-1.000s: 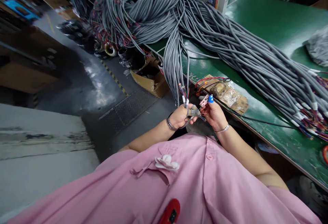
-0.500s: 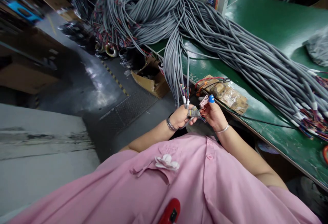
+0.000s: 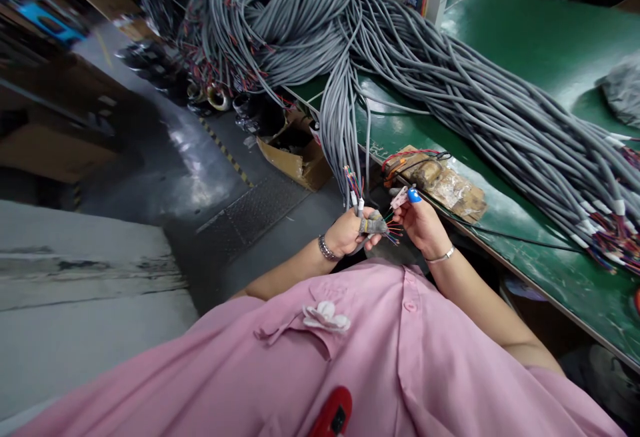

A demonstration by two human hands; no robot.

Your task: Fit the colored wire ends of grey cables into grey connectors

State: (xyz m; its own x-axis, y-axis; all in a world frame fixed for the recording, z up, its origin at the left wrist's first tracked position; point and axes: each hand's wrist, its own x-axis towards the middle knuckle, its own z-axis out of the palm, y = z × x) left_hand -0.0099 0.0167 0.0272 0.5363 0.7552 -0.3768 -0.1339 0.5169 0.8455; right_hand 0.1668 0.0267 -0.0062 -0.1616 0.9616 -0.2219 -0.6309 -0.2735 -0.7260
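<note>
My left hand [image 3: 353, 229], with a grey covering on its thumb, is closed around grey cable ends. Thin coloured wires [image 3: 393, 229] fan out past the thumb toward the right. Above the fist, more cable ends with white sleeves [image 3: 361, 204] and coloured wires stand up. My right hand [image 3: 419, 224], a blue cover on one fingertip, pinches a small pinkish-white piece [image 3: 399, 198] just right of the fanned wires. From the bench, a bundle of grey cables [image 3: 336, 124] hangs down behind my left hand.
On the green bench [image 3: 500, 37] lies a long heap of grey cables [image 3: 450, 90]. Near its edge is a plastic-wrapped block [image 3: 443, 184] with red and black wires. An open cardboard box [image 3: 295, 157] stands on the floor below. A grey surface [image 3: 90, 317] is at the left.
My left hand has shifted slightly left, and my right hand slightly right, so the gap between them is wider. The coloured wires at the left thumb now show spread out.
</note>
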